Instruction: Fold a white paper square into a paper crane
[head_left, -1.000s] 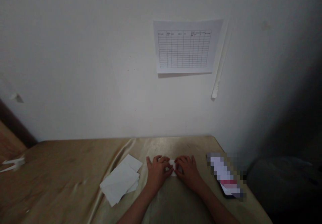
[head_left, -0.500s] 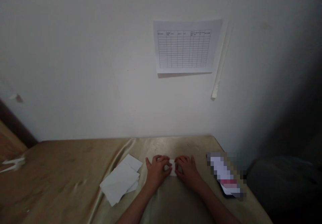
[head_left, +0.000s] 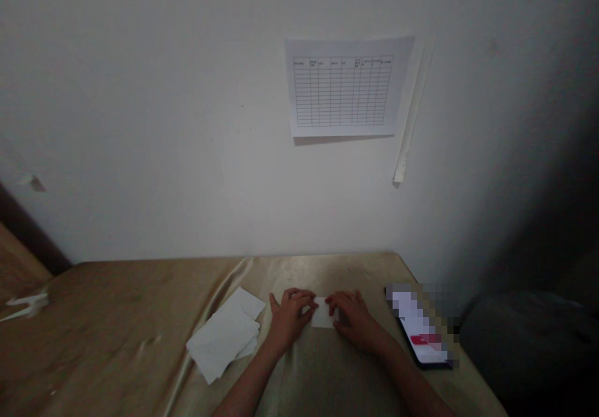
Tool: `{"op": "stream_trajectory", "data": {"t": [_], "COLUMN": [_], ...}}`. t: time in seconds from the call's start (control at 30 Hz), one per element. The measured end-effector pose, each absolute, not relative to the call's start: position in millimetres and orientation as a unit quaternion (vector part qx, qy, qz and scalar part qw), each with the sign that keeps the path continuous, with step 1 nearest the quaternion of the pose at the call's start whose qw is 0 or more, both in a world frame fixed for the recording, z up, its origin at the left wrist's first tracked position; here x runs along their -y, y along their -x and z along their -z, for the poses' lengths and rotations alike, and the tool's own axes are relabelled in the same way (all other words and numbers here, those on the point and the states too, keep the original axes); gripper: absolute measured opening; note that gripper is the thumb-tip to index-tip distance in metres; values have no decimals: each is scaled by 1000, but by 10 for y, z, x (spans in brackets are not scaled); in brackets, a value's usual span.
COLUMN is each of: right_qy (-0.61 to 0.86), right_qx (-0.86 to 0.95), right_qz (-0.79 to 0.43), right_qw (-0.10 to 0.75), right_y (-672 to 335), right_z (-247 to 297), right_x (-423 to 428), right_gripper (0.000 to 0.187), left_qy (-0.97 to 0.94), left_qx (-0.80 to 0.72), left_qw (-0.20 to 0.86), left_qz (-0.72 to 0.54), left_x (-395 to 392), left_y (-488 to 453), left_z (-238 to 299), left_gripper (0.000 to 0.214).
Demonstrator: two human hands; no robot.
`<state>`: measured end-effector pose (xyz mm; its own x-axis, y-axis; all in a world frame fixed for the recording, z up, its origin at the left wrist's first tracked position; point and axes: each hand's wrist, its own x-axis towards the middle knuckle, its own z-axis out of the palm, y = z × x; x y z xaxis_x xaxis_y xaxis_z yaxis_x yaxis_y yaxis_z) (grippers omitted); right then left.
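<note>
While both hands sit at opposite edges of the small paper (head_left: 322,318), the step in hand is prob. steadying or pressing it; can't tell which. Ref = paper stack (head_left: 224,337): small paper is to its R, lying on the cloth-covered table (head_left: 116,329), w/ the phone (head_left: 423,353) further R. L hand (head_left: 291,316), btwn stack and small paper, has bent fingers, narrow thumb–finger gap, tips at the L edge. R hand (head_left: 354,319), beyond the small paper from the stack, has curled fingers at the R edge, thumb a bit apart. Can't tell if either is pinching or just resting. Next move, I'd say, calls for light fingertip control at both edges so it doesn't skid. Small paper looks white, plain, approx. rectangular, straight near edge, much smaller than the stack's top sheet. Fold lines/layers: too small to tell.
</note>
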<state>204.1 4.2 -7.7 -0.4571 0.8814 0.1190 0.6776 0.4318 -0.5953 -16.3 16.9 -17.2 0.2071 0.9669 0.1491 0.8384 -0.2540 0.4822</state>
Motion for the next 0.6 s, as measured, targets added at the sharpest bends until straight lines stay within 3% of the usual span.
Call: {"op": "stream_trajectory", "data": {"t": [0.27, 0.6], "right_qy": [463, 451], "right_qx": [825, 814], "right_qz": [-251, -254], "right_qw": [203, 263], "right_y": [-2093, -2120], "right_z": [96, 248], "right_x": [-55, -126], "right_gripper": [37, 49], "left_qy": [-764, -763], "left_qx": [-593, -588], "left_qw": [148, 138], "left_qz": [-208, -230], "left_x": [-168, -167], "left_y": [183, 161], "left_z": [158, 190], "left_gripper": [21, 24]}}
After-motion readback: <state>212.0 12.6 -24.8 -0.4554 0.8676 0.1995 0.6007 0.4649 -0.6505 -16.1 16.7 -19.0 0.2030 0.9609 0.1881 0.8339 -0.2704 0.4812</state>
